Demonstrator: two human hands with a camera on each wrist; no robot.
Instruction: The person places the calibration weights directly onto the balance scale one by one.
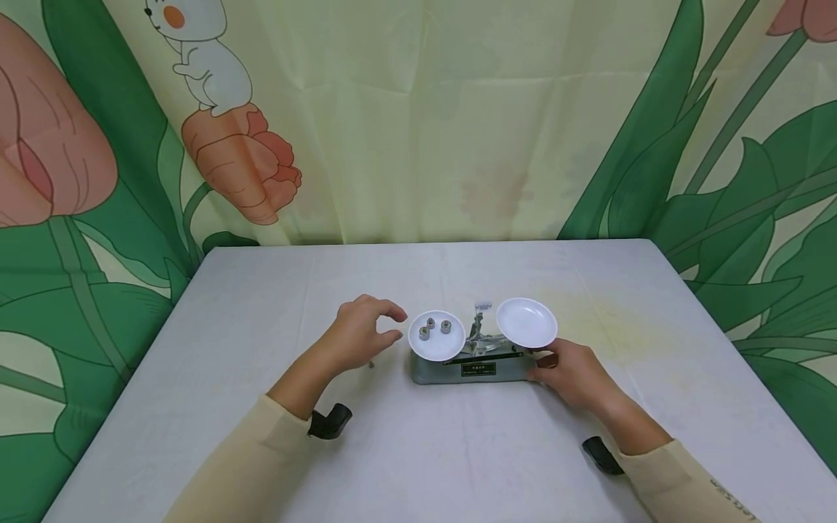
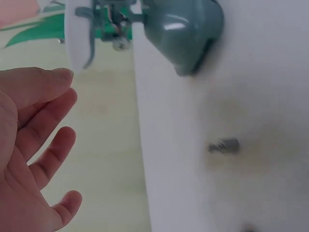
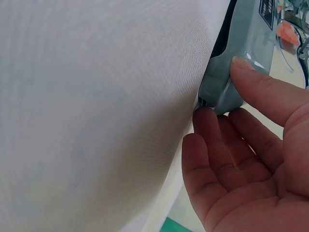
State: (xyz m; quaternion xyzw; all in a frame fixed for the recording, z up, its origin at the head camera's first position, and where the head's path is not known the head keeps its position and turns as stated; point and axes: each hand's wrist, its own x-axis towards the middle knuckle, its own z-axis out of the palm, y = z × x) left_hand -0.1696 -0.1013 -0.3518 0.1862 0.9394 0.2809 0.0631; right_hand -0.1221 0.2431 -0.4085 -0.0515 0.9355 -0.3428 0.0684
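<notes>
A grey-green balance scale point(image 1: 434, 372) stands on the table with two white pans. Three small metal weights point(image 1: 446, 327) sit in its left pan point(image 1: 437, 350); the right pan point(image 1: 526, 321) shows bare and sits higher. My left hand point(image 1: 360, 330) hovers beside the left pan's edge, thumb and fingers apart with nothing between them. In the left wrist view its fingers point(image 2: 53, 150) are relaxed. My right hand point(image 1: 575, 372) grips the right end of the base. The right wrist view shows the thumb point(image 3: 256, 84) on the front face and fingertips at the end of the base.
Another metal weight point(image 2: 229, 146) stands on the white tablecloth point(image 1: 275, 319), close under the left hand. A dark blurred thing point(image 2: 248, 227) shows at that view's lower edge. A printed curtain point(image 1: 418, 131) hangs behind the table's far edge.
</notes>
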